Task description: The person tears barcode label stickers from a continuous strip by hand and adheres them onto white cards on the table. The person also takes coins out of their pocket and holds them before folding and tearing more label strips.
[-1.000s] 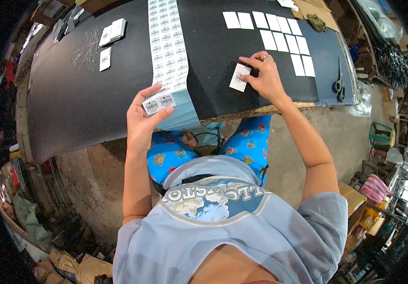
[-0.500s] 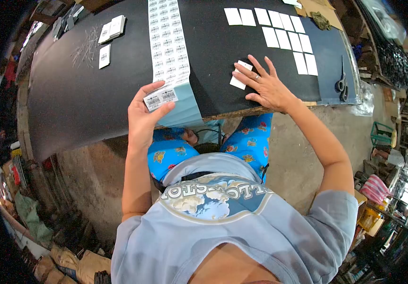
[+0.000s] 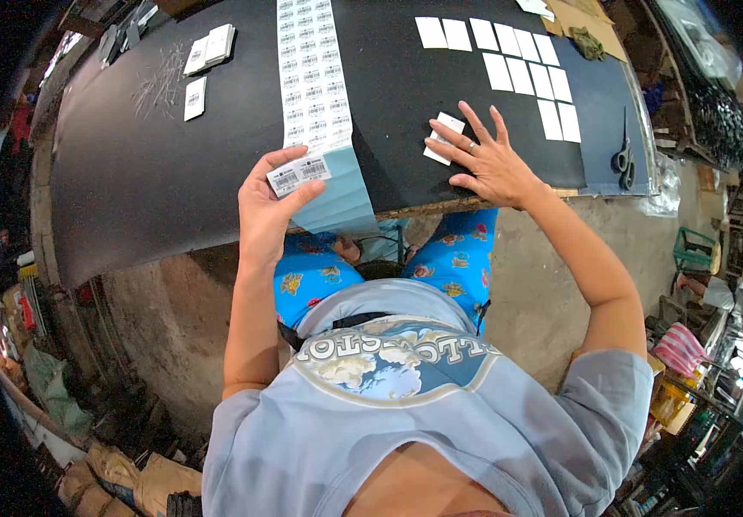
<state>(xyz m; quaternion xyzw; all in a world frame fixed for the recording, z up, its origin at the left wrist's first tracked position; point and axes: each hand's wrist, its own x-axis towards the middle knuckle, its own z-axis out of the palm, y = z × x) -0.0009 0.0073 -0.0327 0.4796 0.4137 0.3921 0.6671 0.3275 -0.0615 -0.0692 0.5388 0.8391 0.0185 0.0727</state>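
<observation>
White barcode labels cover the long strip [image 3: 313,77] on your black tabletop [image 3: 173,181], and your left hand [image 3: 270,207] has a label pair [image 3: 299,175] pinched between thumb and fingers, right beside the bare blue backing [image 3: 341,194]. Your right hand [image 3: 481,164] is spread wide over a white card [image 3: 452,122], fingers not closed on anything. Container-wise, a crumpled clear plastic bag [image 3: 662,194] is by the table's right edge; can't tell what's inside.
</observation>
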